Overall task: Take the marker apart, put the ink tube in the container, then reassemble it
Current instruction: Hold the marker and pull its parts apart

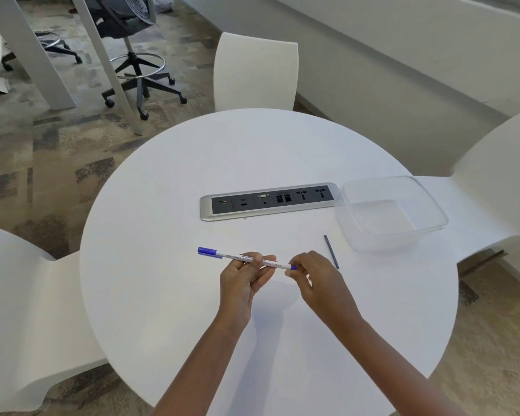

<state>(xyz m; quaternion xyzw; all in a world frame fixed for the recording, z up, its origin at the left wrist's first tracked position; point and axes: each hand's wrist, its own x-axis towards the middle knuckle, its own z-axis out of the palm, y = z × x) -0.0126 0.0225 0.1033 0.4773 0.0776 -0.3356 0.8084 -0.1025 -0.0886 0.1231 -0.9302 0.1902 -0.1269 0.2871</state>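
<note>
Marker: slim, white plastic cylinder.

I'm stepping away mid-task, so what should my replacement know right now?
Left hand grips the marker by its barrel; right hand pinches its blue end piece.
The ink tube is out, lying on the table beside the container, not in it.
The container holds nothing.
Left to do: tube into container, then reassemble the marker.

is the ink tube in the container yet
Out. The ink tube lies on the table beside the clear container, which holds nothing.
</note>
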